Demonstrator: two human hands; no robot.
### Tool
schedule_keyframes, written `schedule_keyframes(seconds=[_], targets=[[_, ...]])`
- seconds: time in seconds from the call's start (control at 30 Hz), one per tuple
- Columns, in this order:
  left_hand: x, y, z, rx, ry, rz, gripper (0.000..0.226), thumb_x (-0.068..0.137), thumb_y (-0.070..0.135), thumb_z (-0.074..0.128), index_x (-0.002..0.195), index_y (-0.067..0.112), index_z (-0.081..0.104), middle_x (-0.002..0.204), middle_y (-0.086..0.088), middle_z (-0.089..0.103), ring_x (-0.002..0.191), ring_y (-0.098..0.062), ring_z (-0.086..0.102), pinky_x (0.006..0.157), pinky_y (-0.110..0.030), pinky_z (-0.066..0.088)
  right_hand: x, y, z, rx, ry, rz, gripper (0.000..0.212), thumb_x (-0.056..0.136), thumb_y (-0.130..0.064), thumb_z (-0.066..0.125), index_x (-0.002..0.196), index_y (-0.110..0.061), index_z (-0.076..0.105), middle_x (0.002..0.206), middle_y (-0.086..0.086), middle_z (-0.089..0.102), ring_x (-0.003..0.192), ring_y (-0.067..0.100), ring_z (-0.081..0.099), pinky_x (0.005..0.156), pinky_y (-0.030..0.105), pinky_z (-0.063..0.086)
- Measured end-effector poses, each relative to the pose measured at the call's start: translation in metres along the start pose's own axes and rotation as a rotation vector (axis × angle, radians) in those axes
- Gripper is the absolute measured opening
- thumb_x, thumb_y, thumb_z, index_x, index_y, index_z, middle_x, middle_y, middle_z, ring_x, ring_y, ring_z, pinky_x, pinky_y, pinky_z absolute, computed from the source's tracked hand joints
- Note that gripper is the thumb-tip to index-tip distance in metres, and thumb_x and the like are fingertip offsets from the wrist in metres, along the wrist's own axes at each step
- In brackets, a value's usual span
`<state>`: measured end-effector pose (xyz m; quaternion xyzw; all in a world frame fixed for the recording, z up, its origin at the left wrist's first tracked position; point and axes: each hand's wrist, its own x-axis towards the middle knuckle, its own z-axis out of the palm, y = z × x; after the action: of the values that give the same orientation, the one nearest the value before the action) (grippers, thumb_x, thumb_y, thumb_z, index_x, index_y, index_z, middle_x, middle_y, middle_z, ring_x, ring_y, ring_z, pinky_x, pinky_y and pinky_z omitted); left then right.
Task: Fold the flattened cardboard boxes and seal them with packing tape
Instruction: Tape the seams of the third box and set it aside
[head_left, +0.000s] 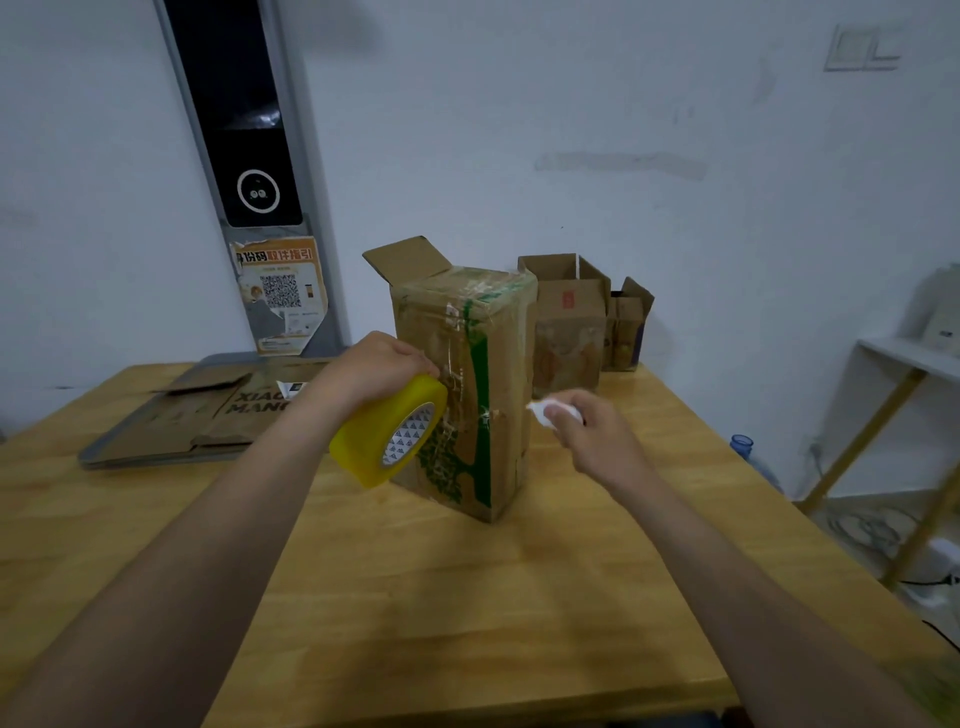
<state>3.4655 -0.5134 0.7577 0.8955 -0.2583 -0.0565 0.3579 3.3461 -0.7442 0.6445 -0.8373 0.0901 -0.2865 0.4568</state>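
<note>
A tall cardboard box (498, 364) with green print stands upright in the middle of the wooden table (467, 597); one flap sticks up at its far left, and old clear tape wrinkles its top and front. My left hand (371, 371) grips a yellow roll of packing tape (387, 439), held against the box's left front face. My right hand (587, 431) hovers just right of the box, closed on a small white object (545, 410); it is blurred and I cannot tell what it is.
Flattened cardboard boxes (202, 415) lie on a grey tray at the table's left. Two smaller open boxes (571, 322) stand behind the tall one by the wall. A white shelf (904, 364) and a blue bottle (740, 447) are off the right edge.
</note>
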Motion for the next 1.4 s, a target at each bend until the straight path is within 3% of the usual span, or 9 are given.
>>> schedule_keyframes(seconds=[0.13, 0.33, 0.53, 0.67, 0.77, 1.0, 1.13, 1.23, 1.4], targets=[[-0.002, -0.001, -0.003, 0.014, 0.004, 0.012, 0.021, 0.099, 0.037, 0.062, 0.106, 0.031, 0.080, 0.138, -0.003, 0.062, 0.116, -0.029, 0.056, 0.092, -0.036, 0.045, 0.006, -0.067, -0.001, -0.004, 0.105, -0.254, 0.010, 0.102, -0.033, 0.060, 0.109, -0.031, 0.066, 0.089, -0.021, 0.064, 0.084, -0.006, 0.062, 0.063, 0.010, 0.048], [-0.002, -0.003, -0.005, 0.068, 0.019, 0.008, 0.022, 0.098, 0.045, 0.060, 0.100, 0.036, 0.080, 0.102, 0.005, 0.064, 0.082, -0.009, 0.054, 0.062, -0.025, 0.038, 0.036, -0.128, 0.020, -0.417, 0.106, -0.558, 0.023, 0.098, -0.045, 0.063, 0.104, -0.025, 0.070, 0.086, -0.020, 0.056, 0.077, 0.000, 0.054, 0.061, 0.010, 0.033], [0.005, -0.010, -0.005, 0.060, 0.040, 0.006, 0.026, 0.097, 0.046, 0.059, 0.095, 0.031, 0.080, 0.085, 0.008, 0.065, 0.079, -0.012, 0.058, 0.061, -0.025, 0.041, 0.054, -0.129, 0.035, -0.477, 0.068, -0.563, 0.031, 0.097, -0.041, 0.068, 0.084, -0.013, 0.069, 0.086, -0.002, 0.066, 0.078, 0.014, 0.055, 0.068, 0.028, 0.041], [0.006, -0.011, -0.004, 0.078, 0.042, 0.021, 0.023, 0.099, 0.044, 0.057, 0.099, 0.039, 0.079, 0.100, 0.008, 0.065, 0.081, -0.011, 0.054, 0.063, -0.024, 0.038, 0.057, -0.126, 0.036, -0.535, 0.071, -0.545, 0.032, 0.097, -0.030, 0.069, 0.075, -0.007, 0.067, 0.132, 0.010, 0.067, 0.103, 0.024, 0.066, 0.083, 0.032, 0.049], [0.008, -0.013, -0.004, 0.095, 0.047, 0.029, 0.024, 0.100, 0.043, 0.055, 0.106, 0.039, 0.078, 0.119, 0.003, 0.067, 0.094, -0.018, 0.056, 0.072, -0.029, 0.041, 0.059, -0.124, 0.037, -0.600, 0.048, -0.532, 0.034, 0.096, -0.034, 0.070, 0.073, -0.008, 0.069, 0.132, 0.009, 0.066, 0.111, 0.025, 0.062, 0.084, 0.032, 0.048], [0.009, -0.015, -0.001, 0.135, 0.058, 0.036, 0.032, 0.099, 0.044, 0.054, 0.101, 0.026, 0.080, 0.111, -0.005, 0.072, 0.092, -0.017, 0.062, 0.077, -0.033, 0.050, 0.062, -0.127, 0.049, -0.796, 0.066, -0.527, 0.031, 0.096, -0.040, 0.065, 0.083, -0.014, 0.075, 0.141, -0.004, 0.059, 0.121, 0.024, 0.053, 0.073, 0.033, 0.045], [0.010, -0.016, -0.003, 0.113, 0.052, 0.031, 0.028, 0.100, 0.043, 0.054, 0.103, 0.033, 0.080, 0.117, -0.001, 0.070, 0.096, -0.022, 0.061, 0.075, -0.034, 0.047, 0.067, -0.126, 0.041, -0.717, -0.048, -0.523, 0.034, 0.091, -0.029, 0.070, 0.062, -0.012, 0.070, 0.153, -0.002, 0.052, 0.123, 0.023, 0.059, 0.083, 0.032, 0.048], [0.012, -0.020, -0.003, 0.108, 0.062, 0.026, 0.022, 0.100, 0.043, 0.056, 0.103, 0.038, 0.078, 0.126, -0.001, 0.067, 0.104, -0.025, 0.060, 0.076, -0.031, 0.043, 0.068, -0.120, 0.029, -0.679, -0.118, -0.523, 0.039, 0.086, -0.023, 0.075, 0.051, -0.015, 0.061, 0.160, -0.005, 0.043, 0.113, 0.014, 0.065, 0.082, 0.024, 0.035], [0.008, -0.036, -0.008, 0.056, 0.074, 0.004, 0.028, 0.101, 0.040, 0.055, 0.077, 0.048, 0.068, 0.114, 0.002, 0.064, 0.097, -0.021, 0.056, 0.081, -0.034, 0.042, 0.068, -0.109, 0.019, -0.639, -0.217, -0.534, 0.034, 0.084, -0.024, 0.080, 0.055, -0.018, 0.063, 0.165, -0.012, 0.031, 0.137, 0.007, 0.045, 0.096, 0.029, 0.038]])
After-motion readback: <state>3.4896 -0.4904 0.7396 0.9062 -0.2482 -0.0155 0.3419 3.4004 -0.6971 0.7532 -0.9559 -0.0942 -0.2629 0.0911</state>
